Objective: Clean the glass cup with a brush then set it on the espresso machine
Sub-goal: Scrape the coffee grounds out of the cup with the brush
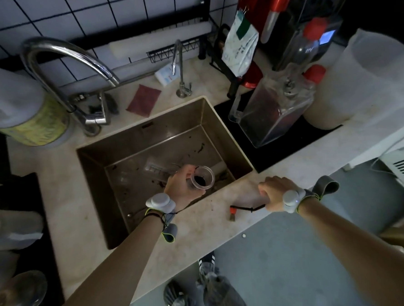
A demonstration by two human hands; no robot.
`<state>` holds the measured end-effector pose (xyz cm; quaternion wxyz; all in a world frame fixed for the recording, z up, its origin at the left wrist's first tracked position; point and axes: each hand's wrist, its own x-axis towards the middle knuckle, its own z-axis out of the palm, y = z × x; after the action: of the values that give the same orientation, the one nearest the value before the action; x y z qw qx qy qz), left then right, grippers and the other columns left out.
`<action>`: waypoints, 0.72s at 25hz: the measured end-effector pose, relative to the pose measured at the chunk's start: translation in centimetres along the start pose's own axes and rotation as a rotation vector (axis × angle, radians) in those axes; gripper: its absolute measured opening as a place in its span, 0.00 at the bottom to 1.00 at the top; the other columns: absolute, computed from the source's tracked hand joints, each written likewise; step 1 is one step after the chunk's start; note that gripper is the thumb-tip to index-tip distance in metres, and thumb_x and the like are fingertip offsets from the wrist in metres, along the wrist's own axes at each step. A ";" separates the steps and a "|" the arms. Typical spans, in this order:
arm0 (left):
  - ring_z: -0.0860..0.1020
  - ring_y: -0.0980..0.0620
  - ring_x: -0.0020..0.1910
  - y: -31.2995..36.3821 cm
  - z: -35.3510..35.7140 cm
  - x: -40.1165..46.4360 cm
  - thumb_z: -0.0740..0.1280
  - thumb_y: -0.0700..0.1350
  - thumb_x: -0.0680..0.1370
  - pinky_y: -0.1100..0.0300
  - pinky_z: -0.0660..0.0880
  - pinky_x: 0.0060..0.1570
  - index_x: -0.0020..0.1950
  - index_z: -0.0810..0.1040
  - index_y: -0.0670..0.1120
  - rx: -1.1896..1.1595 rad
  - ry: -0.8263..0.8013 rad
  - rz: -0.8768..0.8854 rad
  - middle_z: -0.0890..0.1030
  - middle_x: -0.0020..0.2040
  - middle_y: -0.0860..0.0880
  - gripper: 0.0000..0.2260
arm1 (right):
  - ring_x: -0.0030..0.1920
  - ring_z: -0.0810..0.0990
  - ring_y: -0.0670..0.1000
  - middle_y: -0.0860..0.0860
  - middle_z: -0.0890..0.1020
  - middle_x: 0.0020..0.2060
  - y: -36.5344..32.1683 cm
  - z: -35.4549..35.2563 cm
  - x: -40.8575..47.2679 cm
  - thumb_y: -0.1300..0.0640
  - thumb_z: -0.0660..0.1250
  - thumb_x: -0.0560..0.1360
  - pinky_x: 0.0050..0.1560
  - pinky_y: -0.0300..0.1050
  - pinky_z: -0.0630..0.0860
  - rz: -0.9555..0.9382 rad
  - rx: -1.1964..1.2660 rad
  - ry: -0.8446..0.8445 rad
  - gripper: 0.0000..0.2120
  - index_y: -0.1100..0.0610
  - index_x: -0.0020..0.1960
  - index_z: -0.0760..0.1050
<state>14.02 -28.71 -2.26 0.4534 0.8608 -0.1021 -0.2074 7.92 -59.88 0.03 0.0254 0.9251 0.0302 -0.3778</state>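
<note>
My left hand grips a small clear glass cup over the near right part of the steel sink. The cup is tilted with its mouth toward me, and dark residue shows inside. My right hand rests closed on the counter's front strip, holding the black handle end of a small brush. The brush lies flat on the counter, its red collar and bristles pointing left. The espresso machine is not clearly identifiable in view.
A tall curved faucet arches over the sink's back left; a thin second tap stands behind it. A maroon scouring pad lies on the counter. A clear container and white tub stand right, a wrapped bottle left.
</note>
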 end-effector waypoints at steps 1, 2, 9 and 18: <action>0.83 0.51 0.58 0.0 0.0 0.2 0.79 0.47 0.67 0.46 0.78 0.62 0.61 0.78 0.49 -0.001 -0.007 0.006 0.85 0.56 0.53 0.24 | 0.54 0.78 0.56 0.52 0.78 0.57 0.4 0.6 -0.1 0.59 0.68 0.69 0.53 0.46 0.73 -0.006 -0.021 0.000 0.17 0.52 0.57 0.74; 0.82 0.50 0.58 -0.1 -0.1 0.4 0.79 0.47 0.67 0.45 0.78 0.62 0.62 0.78 0.48 0.000 -0.009 0.011 0.85 0.56 0.52 0.24 | 0.55 0.77 0.55 0.51 0.77 0.57 0.7 1.3 -0.1 0.59 0.69 0.69 0.53 0.45 0.72 -0.016 -0.045 0.009 0.18 0.52 0.58 0.74; 0.81 0.50 0.61 -1.5 -2.0 1.2 0.80 0.44 0.71 0.51 0.77 0.61 0.68 0.75 0.47 0.044 0.040 0.021 0.84 0.61 0.51 0.27 | 0.49 0.81 0.53 0.49 0.82 0.49 0.3 1.1 1.4 0.54 0.69 0.75 0.53 0.46 0.75 -0.074 0.119 0.279 0.05 0.53 0.50 0.77; 0.81 0.53 0.58 -4.5 -12.8 0.4 0.81 0.45 0.68 0.54 0.77 0.60 0.66 0.75 0.52 0.056 0.310 -0.134 0.83 0.55 0.56 0.29 | 0.30 0.82 0.52 0.44 0.79 0.32 -9.7 -10.1 5.5 0.53 0.70 0.80 0.28 0.48 0.77 -0.399 0.241 0.747 0.08 0.54 0.57 0.79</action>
<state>20.10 -16.87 0.36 0.4247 0.8997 0.0208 -0.0990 18.19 -49.35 3.12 -0.1688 0.9705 0.1712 -0.0159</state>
